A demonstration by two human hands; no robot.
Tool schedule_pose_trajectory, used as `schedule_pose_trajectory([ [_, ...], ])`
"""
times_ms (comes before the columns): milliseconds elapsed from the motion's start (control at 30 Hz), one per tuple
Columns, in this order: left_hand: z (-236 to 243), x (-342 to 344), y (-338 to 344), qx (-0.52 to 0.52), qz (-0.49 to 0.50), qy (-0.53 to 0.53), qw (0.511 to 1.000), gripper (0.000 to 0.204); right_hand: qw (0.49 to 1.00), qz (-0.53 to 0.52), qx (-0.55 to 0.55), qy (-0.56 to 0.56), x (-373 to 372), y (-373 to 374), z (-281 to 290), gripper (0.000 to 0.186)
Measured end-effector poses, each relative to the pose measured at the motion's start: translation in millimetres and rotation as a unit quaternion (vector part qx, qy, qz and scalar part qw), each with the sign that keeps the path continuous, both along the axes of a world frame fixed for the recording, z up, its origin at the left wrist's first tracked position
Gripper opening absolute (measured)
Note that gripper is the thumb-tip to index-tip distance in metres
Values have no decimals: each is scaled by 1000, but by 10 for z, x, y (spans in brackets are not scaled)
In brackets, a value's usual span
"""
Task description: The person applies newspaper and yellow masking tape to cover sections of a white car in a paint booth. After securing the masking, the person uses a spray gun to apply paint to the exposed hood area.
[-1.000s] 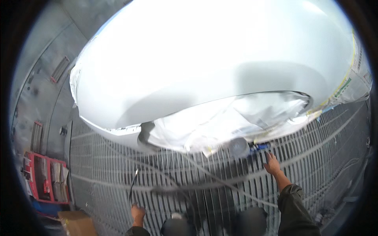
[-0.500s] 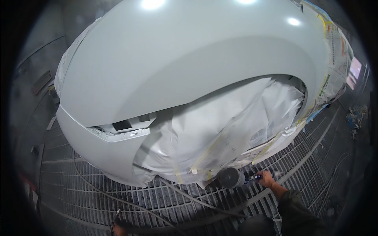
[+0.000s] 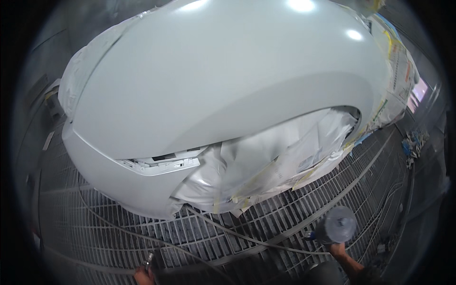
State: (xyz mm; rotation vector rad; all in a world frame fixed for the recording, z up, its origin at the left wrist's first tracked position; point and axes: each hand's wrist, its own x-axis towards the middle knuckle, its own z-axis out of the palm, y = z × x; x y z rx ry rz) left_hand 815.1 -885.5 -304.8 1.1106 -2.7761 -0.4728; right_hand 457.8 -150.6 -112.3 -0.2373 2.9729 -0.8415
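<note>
Currently right hand (image 3: 338, 251) closed on spray gun (image 3: 334, 228) near the masked wheel arch (image 3: 266, 161), left hand (image 3: 142, 274) gripping hose (image 3: 156, 240) clear of the fender (image 3: 213, 80).

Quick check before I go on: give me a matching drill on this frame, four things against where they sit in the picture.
Things:
1. spray gun cup
2. masking paper
3. grey car panel
4. hose

Places:
A. fills the upper middle
B. lies across the floor grating
C. above the right hand, lower right
D. stuffed in the wheel arch

Pairs: 1-C, 2-D, 3-A, 4-B
</note>
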Motion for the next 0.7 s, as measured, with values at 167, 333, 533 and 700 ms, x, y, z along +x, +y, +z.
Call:
schedule_pose_trajectory([
  [167, 1323, -144, 1271, -68, -129, 103, 984, 20, 913, -233, -332, 42, -62, 309, 496, 39],
  [333, 2419, -991, 2067, 102, -202, 16, 974, 65, 908, -179, -375, 48, -441, 376, 877, 11],
  [533, 3547, -1445, 3071, 87, -307, 170, 932, 66, 829, -142, -538, 57, -688, -189, 1730, 27],
  [700, 4583, -1821, 3833, 182, -364, 144, 902, 48, 787, 17, -617, -19, -843, -35, 2535, 37],
])
